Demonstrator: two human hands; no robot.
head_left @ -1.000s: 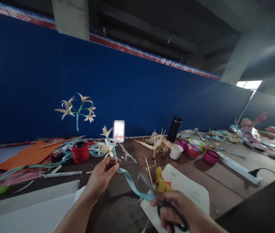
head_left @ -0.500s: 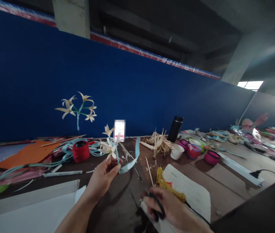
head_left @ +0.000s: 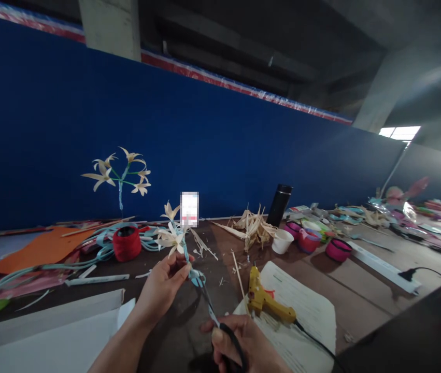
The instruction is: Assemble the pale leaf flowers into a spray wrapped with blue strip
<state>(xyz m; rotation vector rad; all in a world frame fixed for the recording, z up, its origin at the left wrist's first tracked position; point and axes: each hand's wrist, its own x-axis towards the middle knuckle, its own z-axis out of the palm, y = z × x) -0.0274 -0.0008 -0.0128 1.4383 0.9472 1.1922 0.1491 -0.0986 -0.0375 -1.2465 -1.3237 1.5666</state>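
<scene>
My left hand (head_left: 169, 282) pinches the blue-wrapped stem of an artificial flower (head_left: 173, 239) with cream petals, held upright above the table. A light blue ribbon (head_left: 196, 277) curls from the stem just beside my fingertips. In my right hand (head_left: 239, 339) is a pair of scissors (head_left: 213, 313) with black handles, its fingers wrapped round them. The blades point up and left and reach the ribbon; whether they touch it I cannot tell. Further back, a finished-looking spray of cream flowers (head_left: 121, 178) stands against the blue partition.
A yellow glue gun (head_left: 269, 300) lies on a paper sheet (head_left: 317, 316) by my right hand, its cord trailing. Behind are dried husks (head_left: 257, 228), a white cup (head_left: 282, 241) and a black flask (head_left: 280, 204). A red roll (head_left: 126, 243) and orange paper (head_left: 37, 248) lie left.
My right hand has brought the scissors up and left, to the ribbon by my left hand. The ribbon, which stretched out to the right, now sits bunched near the stem.
</scene>
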